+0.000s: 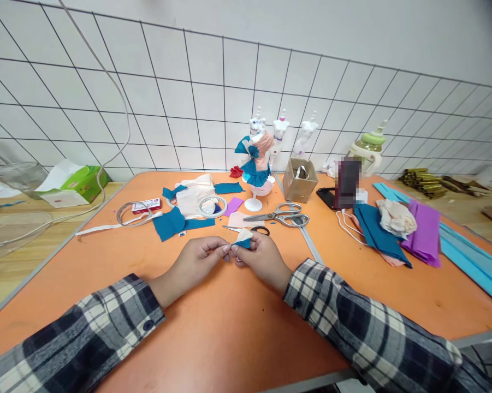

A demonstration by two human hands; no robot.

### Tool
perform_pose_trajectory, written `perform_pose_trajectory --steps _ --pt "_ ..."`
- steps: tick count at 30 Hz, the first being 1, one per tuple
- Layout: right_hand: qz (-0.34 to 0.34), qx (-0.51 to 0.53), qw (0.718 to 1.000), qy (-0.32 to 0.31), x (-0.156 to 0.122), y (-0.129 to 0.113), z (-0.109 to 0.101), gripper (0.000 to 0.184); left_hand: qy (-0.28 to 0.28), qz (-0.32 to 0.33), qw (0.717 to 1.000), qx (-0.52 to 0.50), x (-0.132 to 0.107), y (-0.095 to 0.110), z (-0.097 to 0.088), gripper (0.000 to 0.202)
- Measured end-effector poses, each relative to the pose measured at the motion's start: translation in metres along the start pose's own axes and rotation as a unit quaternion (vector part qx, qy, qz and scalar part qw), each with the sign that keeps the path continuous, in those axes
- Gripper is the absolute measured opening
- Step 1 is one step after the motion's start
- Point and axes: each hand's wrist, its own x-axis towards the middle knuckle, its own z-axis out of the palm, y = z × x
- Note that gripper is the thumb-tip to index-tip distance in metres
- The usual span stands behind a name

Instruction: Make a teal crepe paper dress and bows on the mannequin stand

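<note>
Both hands meet over the middle of the orange table (213,327). My left hand (196,261) and my right hand (261,257) are closed in a pinch on a small folded piece of cream and teal crepe paper (243,238), held just above the tabletop. Behind them lie silver scissors (282,215), teal paper scraps (170,222) and a roll of tape (212,206). A small mannequin (254,161) dressed in teal and peach paper stands further back.
Two bare white mannequins (307,131) stand by the tiled wall beside a small cardboard box (298,180). To the right lie teal, purple and cream paper sheets (409,229) and a phone on a stand (346,183). A green tissue box (76,183) sits at far left.
</note>
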Motion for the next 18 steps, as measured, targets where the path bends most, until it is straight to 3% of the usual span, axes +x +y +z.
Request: perform_pose_trajectory --steps 5,11,15,18 --pt "-0.007 -0.024 1.0 0.008 0.0 0.0 0.001 0.031 0.006 -0.007 0.999 0.047 0.001 0.0 0.0 0.027" --pt "0.015 0.015 0.999 -0.045 -0.003 0.0 -0.003 0.043 0.042 0.05 0.998 0.025 -0.002 0.005 -0.007 0.026" --pt "0.023 0.019 0.993 -0.11 0.002 -0.001 -0.013 0.04 0.001 0.183 0.977 0.109 -0.008 0.011 -0.017 0.025" --pt "0.025 -0.015 0.98 -0.197 0.006 -0.002 -0.024 0.033 -0.078 0.325 0.919 0.209 -0.01 0.011 -0.025 0.022"
